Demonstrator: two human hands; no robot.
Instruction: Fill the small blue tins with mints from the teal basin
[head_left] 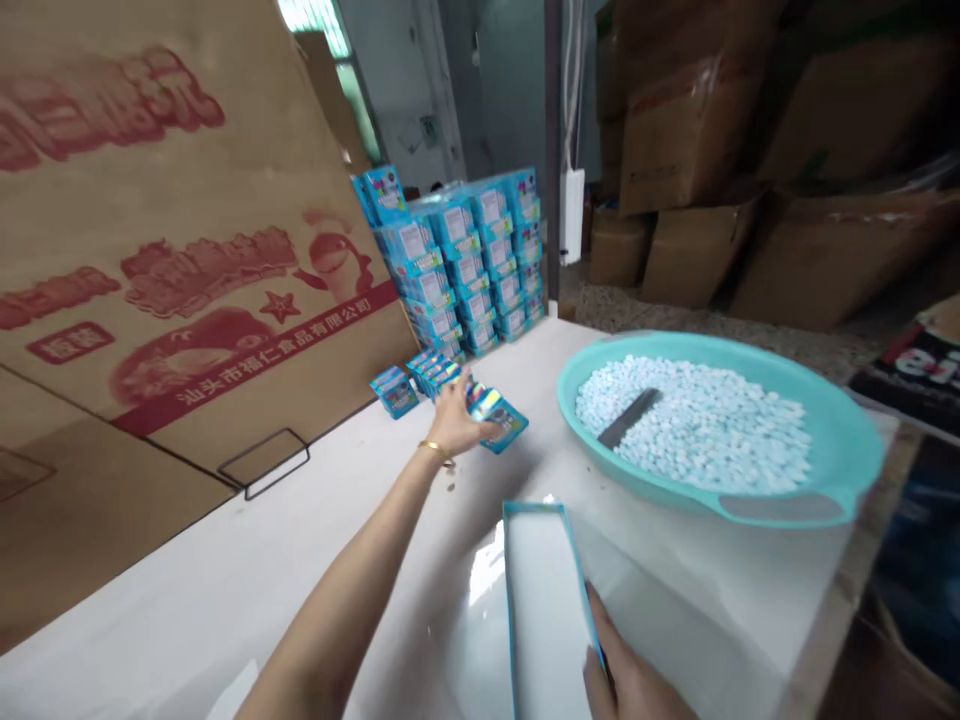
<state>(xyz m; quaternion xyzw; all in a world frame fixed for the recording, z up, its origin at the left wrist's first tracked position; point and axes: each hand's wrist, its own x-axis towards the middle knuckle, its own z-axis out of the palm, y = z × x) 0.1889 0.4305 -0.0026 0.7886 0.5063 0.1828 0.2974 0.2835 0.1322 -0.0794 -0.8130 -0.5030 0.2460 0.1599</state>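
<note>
Two closed grips: left hand [454, 420] on packets [506, 430], right hand [634, 675] on box [546, 600] by its edge, tabletop [469, 520] between.

Single head cam here, hanging over the near side of the tabletop [217, 585] and aiming forward and down along it. It's sitting pretty close: the right hand [634, 675] is getting cut off at the bottom edge, while the left hand [455, 422] is showing farther out. Brown cartons [667, 145] are filling the background at upper right.
</note>
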